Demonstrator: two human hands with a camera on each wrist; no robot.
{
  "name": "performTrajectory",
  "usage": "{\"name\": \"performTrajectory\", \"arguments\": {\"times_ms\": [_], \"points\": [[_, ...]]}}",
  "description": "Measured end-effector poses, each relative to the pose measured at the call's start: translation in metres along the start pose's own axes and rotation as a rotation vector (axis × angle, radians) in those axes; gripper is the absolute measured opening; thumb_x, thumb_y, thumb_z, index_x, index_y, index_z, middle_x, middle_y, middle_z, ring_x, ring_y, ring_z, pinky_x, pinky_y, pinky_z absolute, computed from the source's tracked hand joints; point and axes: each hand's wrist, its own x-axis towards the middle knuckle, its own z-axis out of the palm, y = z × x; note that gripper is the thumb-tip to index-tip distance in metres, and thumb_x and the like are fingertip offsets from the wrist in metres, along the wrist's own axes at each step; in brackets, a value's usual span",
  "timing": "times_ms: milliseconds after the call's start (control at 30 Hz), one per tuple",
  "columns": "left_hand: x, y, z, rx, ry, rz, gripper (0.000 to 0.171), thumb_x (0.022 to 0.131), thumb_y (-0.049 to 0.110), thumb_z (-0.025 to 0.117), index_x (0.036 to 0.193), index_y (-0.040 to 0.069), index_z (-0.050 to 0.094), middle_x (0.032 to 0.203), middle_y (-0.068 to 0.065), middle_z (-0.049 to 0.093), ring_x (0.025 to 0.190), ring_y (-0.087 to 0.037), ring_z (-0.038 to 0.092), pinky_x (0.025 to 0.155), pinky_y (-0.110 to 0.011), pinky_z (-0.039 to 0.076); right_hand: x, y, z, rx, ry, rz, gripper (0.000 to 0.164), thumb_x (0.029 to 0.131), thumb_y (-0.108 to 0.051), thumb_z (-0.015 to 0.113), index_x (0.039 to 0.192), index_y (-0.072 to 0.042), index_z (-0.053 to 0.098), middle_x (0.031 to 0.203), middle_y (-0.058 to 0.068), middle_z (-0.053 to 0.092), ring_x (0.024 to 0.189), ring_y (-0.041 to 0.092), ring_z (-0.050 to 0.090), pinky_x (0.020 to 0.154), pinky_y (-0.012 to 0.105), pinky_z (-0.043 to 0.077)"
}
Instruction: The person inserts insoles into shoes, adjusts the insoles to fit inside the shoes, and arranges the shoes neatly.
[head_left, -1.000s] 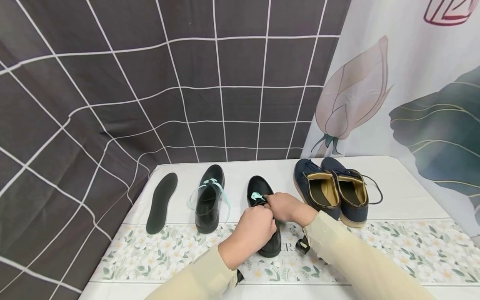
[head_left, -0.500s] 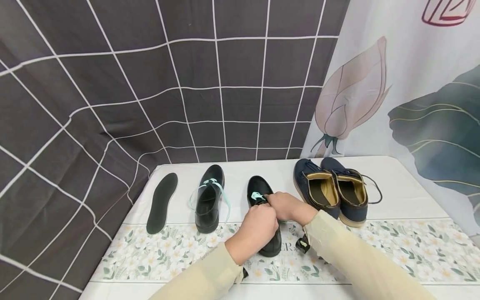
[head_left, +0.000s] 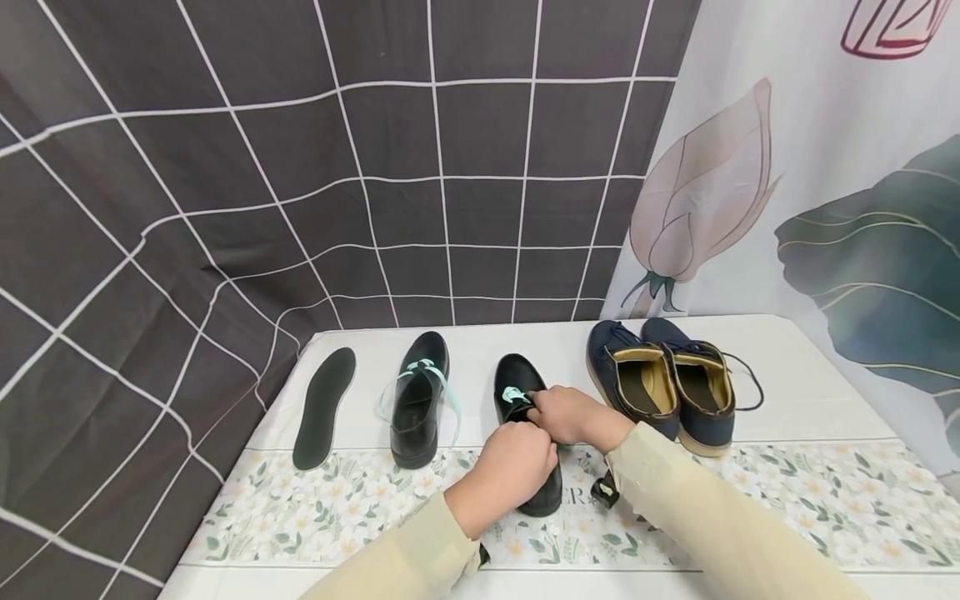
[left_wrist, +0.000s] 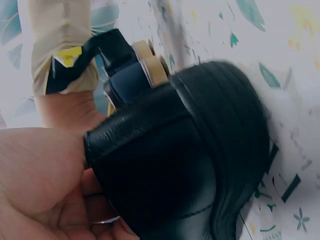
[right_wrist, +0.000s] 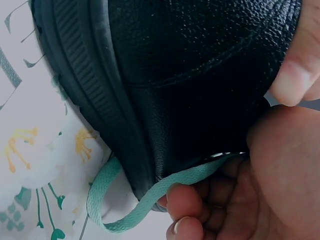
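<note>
In the head view, a flat dark-grey insole and a spare black leather shoe with trailing mint laces lie left on the white flower-banded table; a navy lace-up pair with tan soles stands right. Between them is the worked-on glossy black leather shoe, toe away, a mint-green lace knotted over its front. The left hand and right hand cover its middle and much of its mouth. The navy pair's gold-tan linings surround dark footbeds; the spare shoe's inside is dark.

In the left wrist view, a black wrist device and part of the navy pair sit behind the worked-on shoe's smooth heel. The left palm lies against the collar, fingers bent below; I cannot tell what they pinch.

In the right wrist view, the leather is pebbled, seamed, above a ridged sole. The right hand's fingers curl round the lace, which loops beside the sole.
</note>
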Motion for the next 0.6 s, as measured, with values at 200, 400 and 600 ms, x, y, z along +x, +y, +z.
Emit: {"name": "performTrajectory", "arguments": {"times_ms": [200, 400, 600], "points": [[-0.007, 0.001, -0.004, -0.102, -0.090, 0.010, 0.051, 0.101, 0.042, 0.053, 0.064, 0.012, 0.071, 0.070, -0.007, 0.075, 0.076, -0.024, 0.064, 0.074, -0.036, 0.054, 0.000, -0.001, 0.000, -0.017, 0.004, 0.016, 0.044, 0.104, -0.022, 0.046, 0.136, 0.007, 0.057, 0.118, 0.029, 0.072, 0.106, 0.040, 0.069, 0.095, 0.056, 0.057], [-0.016, -0.004, -0.004, -0.066, -0.148, 0.064, 0.035, 0.096, 0.045, 0.061, 0.077, 0.018, 0.073, 0.073, -0.003, 0.076, 0.075, -0.022, 0.067, 0.066, -0.034, 0.046, 0.000, -0.003, 0.002, -0.019, 0.002, 0.031, 0.044, 0.104, -0.024, 0.047, 0.137, 0.003, 0.057, 0.116, 0.026, 0.074, 0.100, 0.036, 0.070, 0.089, 0.052, 0.058], [-0.019, -0.007, -0.002, -0.068, -0.170, 0.084, 0.031, 0.095, 0.046, 0.063, 0.078, 0.024, 0.077, 0.073, 0.004, 0.077, 0.079, -0.021, 0.064, 0.070, -0.033, 0.043, -0.001, -0.003, 0.001, -0.020, 0.000, 0.047, 0.044, 0.104, -0.025, 0.047, 0.138, 0.002, 0.057, 0.118, 0.026, 0.073, 0.100, 0.035, 0.070, 0.087, 0.051, 0.057]]}}
